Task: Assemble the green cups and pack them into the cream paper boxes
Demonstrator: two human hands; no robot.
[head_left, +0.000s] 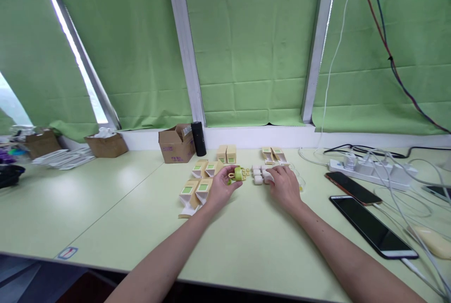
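My left hand (224,185) is closed around a small green and yellow plastic piece (238,174) with a loop at one end, held just above the table. Small yellow pieces (245,172) show at its right side. My right hand (284,185) reaches down to a group of small white rounded blocks (258,179), its fingers pinched on one white block (268,176) that they partly hide. Left of my left hand stand several opened tan boxes (189,190) with green labels.
Closed tan boxes (226,153) and two opened ones (274,155) stand farther back. A cardboard box (176,144) and a black cylinder (198,139) are by the wall. At right lie two phones (373,225), a white power strip (373,174) and tangled cables.
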